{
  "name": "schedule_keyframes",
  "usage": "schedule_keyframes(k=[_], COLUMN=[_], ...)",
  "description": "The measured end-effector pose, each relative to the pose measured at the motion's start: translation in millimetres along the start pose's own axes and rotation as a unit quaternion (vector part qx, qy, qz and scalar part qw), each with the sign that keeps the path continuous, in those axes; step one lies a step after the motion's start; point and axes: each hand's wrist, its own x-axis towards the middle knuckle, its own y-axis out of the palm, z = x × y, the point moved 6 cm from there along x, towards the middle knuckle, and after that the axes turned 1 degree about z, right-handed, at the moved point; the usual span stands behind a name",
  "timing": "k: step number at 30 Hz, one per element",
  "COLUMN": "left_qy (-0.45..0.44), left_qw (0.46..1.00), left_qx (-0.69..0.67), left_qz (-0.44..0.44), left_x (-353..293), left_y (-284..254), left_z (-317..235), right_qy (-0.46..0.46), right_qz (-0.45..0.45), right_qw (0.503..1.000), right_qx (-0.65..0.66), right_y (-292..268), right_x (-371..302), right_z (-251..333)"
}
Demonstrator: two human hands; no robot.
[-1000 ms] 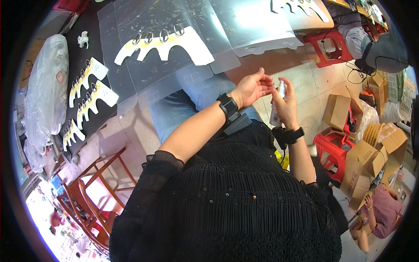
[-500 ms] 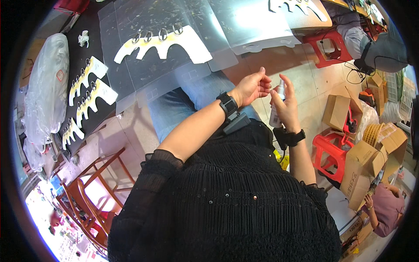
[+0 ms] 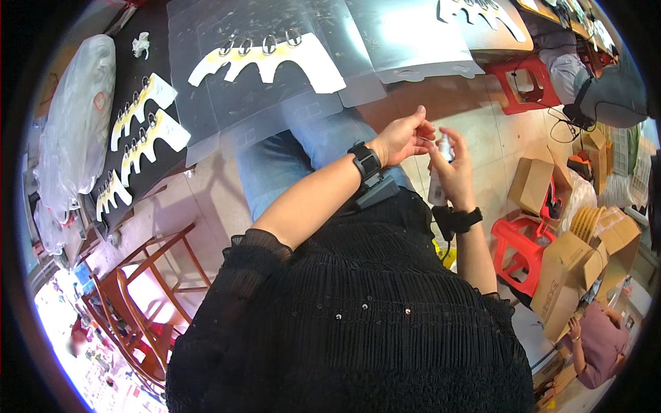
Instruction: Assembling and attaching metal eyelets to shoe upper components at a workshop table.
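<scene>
Left hand (image 3: 403, 140), half-curled, has edged rightward toward the bottle (image 3: 436, 190), gripped by the right hand (image 3: 454, 173), long axis up-view.

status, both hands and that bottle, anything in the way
Right hand gripping spray bottle. Left hand nearby, partly open. Nothing visibly blocking; ringed white piece lies apart.

A small, slim white pump-spray bottle (image 3: 435, 191) sits in the right hand (image 3: 454, 171), its pale body partly covered by the thumb and palm. It stands nearly upright in the view, the spray head at the upper end near the curled index finger, the base showing below the thumb. The spray head is just beside the fingertips of the left hand (image 3: 403, 140), to their right; markings on the body are too small to make out
</scene>
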Motion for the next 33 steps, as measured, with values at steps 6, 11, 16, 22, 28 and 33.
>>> schedule_keyframes(k=[6,11,16,22,28,33], left_qy=[-0.002,-0.003,0.000,-0.007,0.003,0.010], left_qw=[1.000,1.000,0.999,1.000,1.000,1.000], left_qx=[-0.014,-0.022,-0.033,-0.009,0.011,0.013], left_qz=[-0.007,-0.015,-0.011,-0.003,-0.016,-0.013], left_x=[1.3,-0.5,-0.3,-3.8,-6.8,-11.2], left_y=[-3.8,-2.2,-3.9,0.9,-0.3,6.6], left_z=[-0.5,-0.8,-2.1,-2.4,-4.5,-4.8], right_qy=[-0.031,-0.012,-0.020,0.021,0.071,0.005], right_qz=[-0.080,-0.029,-0.028,0.004,0.086,0.187], right_qw=[0.990,0.999,0.995,0.988,0.829,0.757], right_qx=[0.109,0.009,0.094,0.153,0.548,0.627], right_y=[-0.9,-2.6,3.2,6.1,3.2,-4.7], right_x=[-11.9,-5.1,-13.0,-4.8,-5.4,-7.2], right_z=[5.6,3.7,1.9,-1.0,5.2,7.4])
